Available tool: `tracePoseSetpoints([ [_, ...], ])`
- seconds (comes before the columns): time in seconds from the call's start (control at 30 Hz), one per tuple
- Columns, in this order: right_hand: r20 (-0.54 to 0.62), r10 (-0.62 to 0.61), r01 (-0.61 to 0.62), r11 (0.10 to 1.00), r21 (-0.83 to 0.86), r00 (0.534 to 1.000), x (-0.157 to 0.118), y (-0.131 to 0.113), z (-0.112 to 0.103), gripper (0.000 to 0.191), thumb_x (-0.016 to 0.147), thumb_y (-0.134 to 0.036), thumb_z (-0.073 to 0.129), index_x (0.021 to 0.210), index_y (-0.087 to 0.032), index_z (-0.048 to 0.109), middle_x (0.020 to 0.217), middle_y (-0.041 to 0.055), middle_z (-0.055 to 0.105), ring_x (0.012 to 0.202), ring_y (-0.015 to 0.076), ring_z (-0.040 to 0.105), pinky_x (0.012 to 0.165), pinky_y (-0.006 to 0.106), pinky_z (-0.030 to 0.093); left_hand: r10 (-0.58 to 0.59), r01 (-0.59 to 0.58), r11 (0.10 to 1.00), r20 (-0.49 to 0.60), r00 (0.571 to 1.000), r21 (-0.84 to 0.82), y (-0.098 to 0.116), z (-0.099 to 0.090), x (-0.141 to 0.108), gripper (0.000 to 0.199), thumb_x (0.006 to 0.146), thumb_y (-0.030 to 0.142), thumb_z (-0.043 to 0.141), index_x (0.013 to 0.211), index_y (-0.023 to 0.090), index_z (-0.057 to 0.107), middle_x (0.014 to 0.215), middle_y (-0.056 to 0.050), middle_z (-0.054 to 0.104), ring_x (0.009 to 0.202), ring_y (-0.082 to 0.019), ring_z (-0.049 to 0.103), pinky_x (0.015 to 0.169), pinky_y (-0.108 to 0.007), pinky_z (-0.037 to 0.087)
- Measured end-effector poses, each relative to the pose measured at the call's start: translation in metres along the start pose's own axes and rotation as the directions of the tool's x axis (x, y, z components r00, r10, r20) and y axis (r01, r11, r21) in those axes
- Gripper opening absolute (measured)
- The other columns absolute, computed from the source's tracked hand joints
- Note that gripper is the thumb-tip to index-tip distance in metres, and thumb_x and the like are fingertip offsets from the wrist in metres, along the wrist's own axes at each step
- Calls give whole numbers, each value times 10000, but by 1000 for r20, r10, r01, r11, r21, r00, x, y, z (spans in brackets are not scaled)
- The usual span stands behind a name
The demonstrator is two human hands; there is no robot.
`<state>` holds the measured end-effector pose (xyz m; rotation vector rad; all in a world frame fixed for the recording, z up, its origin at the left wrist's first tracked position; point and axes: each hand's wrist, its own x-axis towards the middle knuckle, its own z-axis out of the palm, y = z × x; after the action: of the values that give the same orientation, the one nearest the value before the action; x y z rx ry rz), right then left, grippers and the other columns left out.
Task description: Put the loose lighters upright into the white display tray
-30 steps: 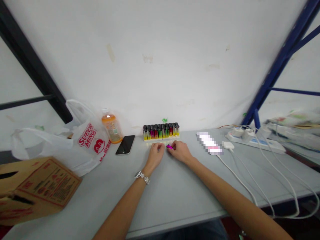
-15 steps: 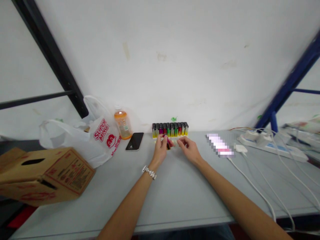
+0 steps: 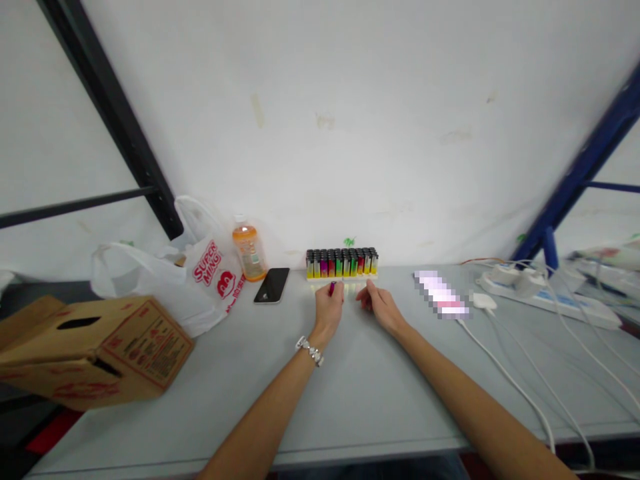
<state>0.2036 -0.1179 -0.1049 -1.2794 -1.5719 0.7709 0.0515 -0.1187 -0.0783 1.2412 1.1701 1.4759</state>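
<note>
My left hand [image 3: 328, 313], with a bracelet [image 3: 310, 351] on its wrist, is closed around a purple lighter [image 3: 332, 288]. Only the lighter's upper part shows above the fingers. A little to the right, my right hand [image 3: 382, 308] hovers over or rests on the table, I cannot tell which. Its fingers are loosely bent and the thumb stands apart, with nothing visible between them. Just beyond both hands, a white tray [image 3: 325, 279] carries several rows of upright lighters [image 3: 342, 263] in purple, red, green and yellow with black tops.
On the grey table [image 3: 350, 393], a black phone [image 3: 272, 286], an orange bottle [image 3: 249, 250], a plastic bag [image 3: 210, 293] and a cardboard box [image 3: 145, 347] are at left. A lit phone [image 3: 441, 294], white charger [image 3: 484, 302], cables and a power strip [image 3: 560, 300] lie at right.
My left hand has turned and closed further around the lighter, drawing slightly back from the tray. My right hand has shifted slightly toward me. The view has tilted a little.
</note>
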Motion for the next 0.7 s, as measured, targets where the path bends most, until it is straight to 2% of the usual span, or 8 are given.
tracePoseSetpoints([
  [0.17, 16, 19, -19, 1000, 25, 1000, -1, -2, 0, 805, 937, -727, 182, 714, -161, 708, 598, 44, 616, 593, 174, 567, 611, 292, 424, -4, 4, 1000, -8, 1000, 5, 0, -1, 1, 308, 741, 389, 522, 519, 206, 411, 437, 74, 327, 429, -75, 295, 443, -212, 221],
  [0.43, 26, 14, -14, 1000, 9, 1000, 0, -1, 1, 808, 929, -737, 190, 725, -162, 719, 599, 49, 632, 596, 182, 582, 629, 299, 450, -42, 51, 996, 121, 992, -77, 12, -4, -7, 525, 773, 650, 563, 533, 206, 419, 433, 86, 258, 412, -68, 233, 431, -224, 190],
  [0.53, 32, 16, -16, 1000, 2, 999, 0, 0, 1, 814, 931, -735, 174, 724, -167, 719, 596, 46, 626, 593, 181, 576, 626, 298, 443, -6, 9, 999, 104, 995, -30, 9, -3, -6, 505, 792, 610, 549, 518, 206, 420, 431, 75, 282, 425, -79, 264, 443, -228, 209],
  [0.7, 33, 17, -18, 1000, 9, 999, -1, 0, 0, 780, 949, -703, 190, 710, -169, 706, 598, 39, 612, 599, 177, 571, 628, 293, 431, 45, -46, 993, 12, 999, 109, 5, -1, -2, 393, 792, 427, 534, 490, 206, 413, 450, 55, 360, 466, -96, 336, 475, -237, 248],
])
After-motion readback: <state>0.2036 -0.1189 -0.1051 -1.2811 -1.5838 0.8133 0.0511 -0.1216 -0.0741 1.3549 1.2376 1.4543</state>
